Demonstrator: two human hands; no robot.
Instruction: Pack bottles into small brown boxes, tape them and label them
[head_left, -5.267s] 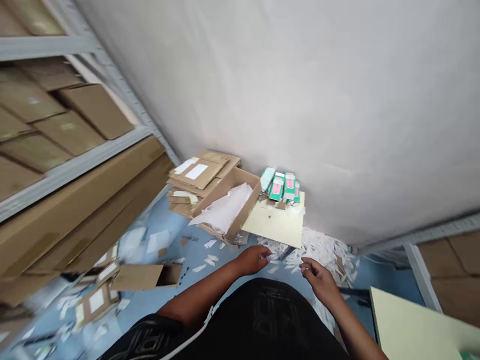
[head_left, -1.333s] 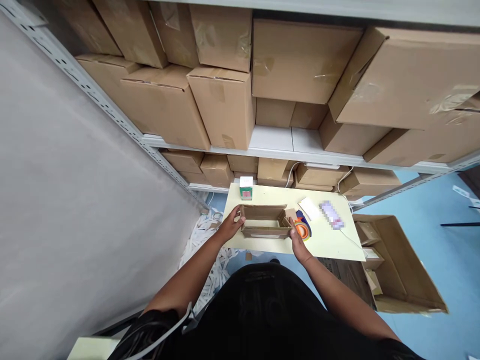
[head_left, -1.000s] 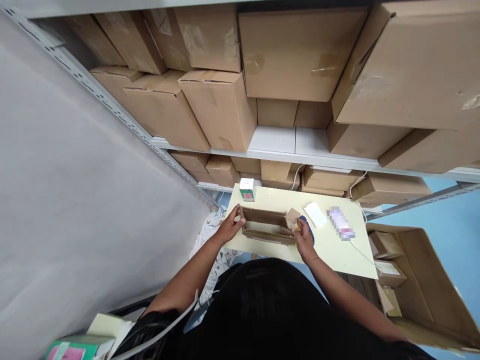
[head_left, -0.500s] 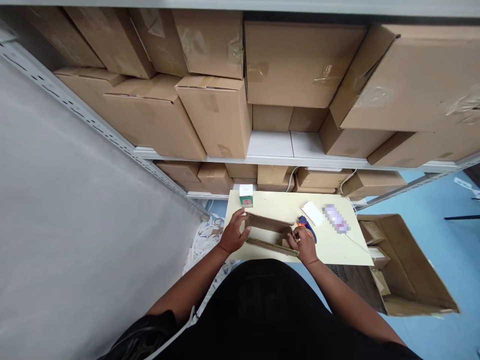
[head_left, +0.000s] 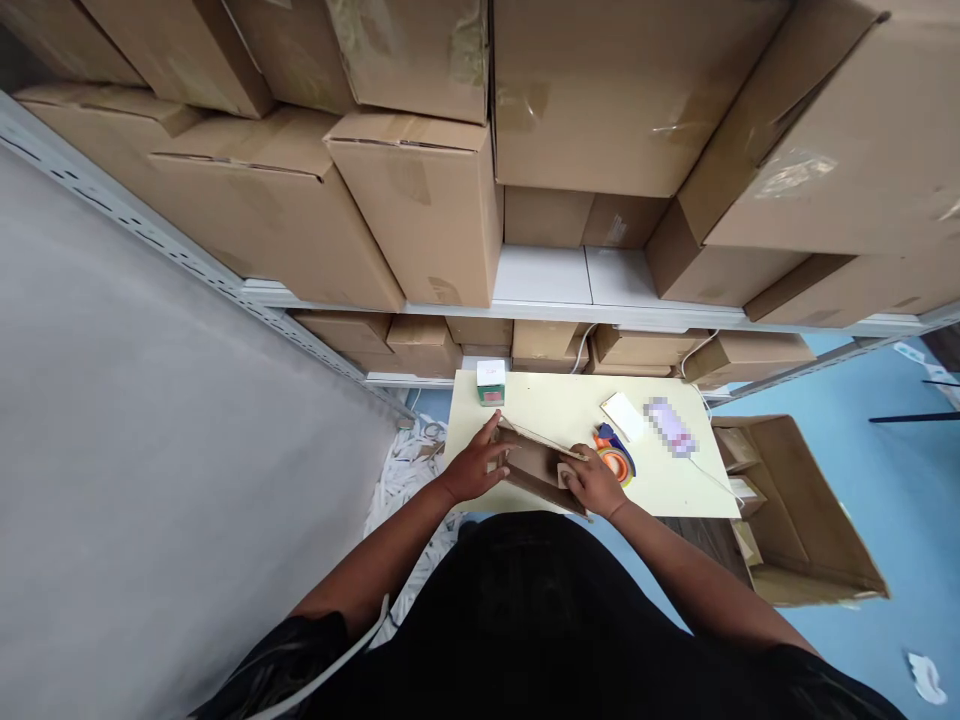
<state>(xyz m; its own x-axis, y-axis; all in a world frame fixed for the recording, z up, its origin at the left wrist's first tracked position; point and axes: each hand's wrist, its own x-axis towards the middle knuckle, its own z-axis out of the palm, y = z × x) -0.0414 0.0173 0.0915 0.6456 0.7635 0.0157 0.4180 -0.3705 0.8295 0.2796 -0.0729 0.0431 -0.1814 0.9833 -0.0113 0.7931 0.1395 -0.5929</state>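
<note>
brown carton [head_left: 534,462], pale yellow tabletop [head_left: 667,492]

no legible text, print on white-and-green box [head_left: 491,383] too small, black shirt [head_left: 517,620] lettering too faint

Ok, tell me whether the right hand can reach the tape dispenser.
Probably yes: the tape dispenser lies on the table close beside the right hand, nothing visible between, though that hand would likely have to release the cardboard box.

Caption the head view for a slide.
Left hand and right hand hold an open cardboard box at a pale table near a tape dispenser.
</note>
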